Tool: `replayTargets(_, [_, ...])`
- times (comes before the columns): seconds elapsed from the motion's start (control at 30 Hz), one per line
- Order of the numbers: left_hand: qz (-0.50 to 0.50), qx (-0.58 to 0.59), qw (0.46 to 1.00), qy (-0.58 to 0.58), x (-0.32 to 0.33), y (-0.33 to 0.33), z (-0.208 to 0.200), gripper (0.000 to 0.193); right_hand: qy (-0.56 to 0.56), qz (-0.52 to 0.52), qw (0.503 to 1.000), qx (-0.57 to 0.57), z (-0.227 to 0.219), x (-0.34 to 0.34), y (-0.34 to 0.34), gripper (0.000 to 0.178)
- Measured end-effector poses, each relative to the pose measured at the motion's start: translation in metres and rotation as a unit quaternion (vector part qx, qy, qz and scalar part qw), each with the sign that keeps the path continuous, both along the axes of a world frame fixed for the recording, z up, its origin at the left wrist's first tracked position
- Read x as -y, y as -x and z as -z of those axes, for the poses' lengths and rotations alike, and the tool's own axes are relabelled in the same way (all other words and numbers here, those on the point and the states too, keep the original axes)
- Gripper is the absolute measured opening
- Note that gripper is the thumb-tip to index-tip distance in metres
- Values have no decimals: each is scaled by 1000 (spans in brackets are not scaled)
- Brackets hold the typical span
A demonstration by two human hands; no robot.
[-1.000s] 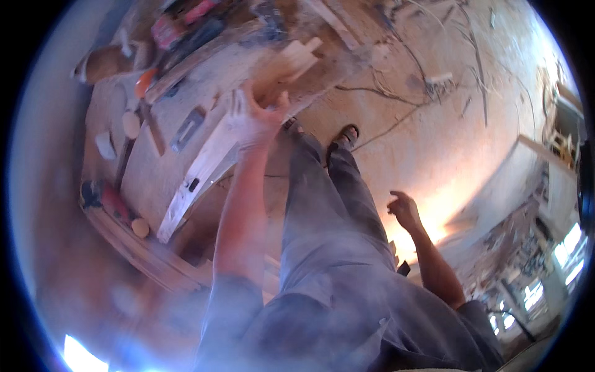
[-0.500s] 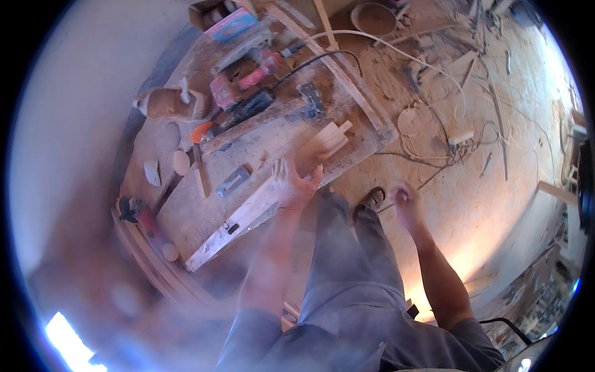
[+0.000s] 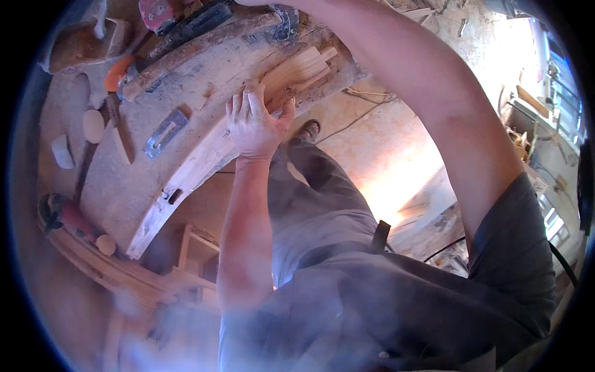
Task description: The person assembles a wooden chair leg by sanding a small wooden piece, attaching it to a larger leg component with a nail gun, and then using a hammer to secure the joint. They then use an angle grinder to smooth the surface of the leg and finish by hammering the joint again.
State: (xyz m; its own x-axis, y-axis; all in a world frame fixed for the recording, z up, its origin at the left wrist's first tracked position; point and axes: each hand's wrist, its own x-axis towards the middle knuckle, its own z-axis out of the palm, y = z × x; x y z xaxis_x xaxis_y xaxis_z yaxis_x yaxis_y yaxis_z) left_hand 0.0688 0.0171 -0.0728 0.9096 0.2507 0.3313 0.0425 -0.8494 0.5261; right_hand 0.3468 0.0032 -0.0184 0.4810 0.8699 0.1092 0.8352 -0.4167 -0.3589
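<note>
While the left hand (image 3: 254, 124) presses flat, fingers spread, on the pale wooden plank (image 3: 204, 161) at the dusty workbench (image 3: 111, 186) edge to steady it, the right hand reaches beyond view; its grip cannot be told.

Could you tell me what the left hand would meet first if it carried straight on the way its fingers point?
The left hand already rests on the pale wooden plank; straight on, probably the small loose wood block, then the long rough beam, though depth is unclear.
</note>
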Motion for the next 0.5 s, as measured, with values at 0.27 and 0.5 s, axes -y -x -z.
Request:
replayTargets(0.27, [-7, -35, 998, 53, -12, 9, -8, 48, 198, -93, 975, 29, 20, -87, -13, 27])
replayTargets(0.5, [-9, -16, 998, 55, -11, 5, -4, 46, 211, -2, 977, 38, -12, -86, -13, 28])
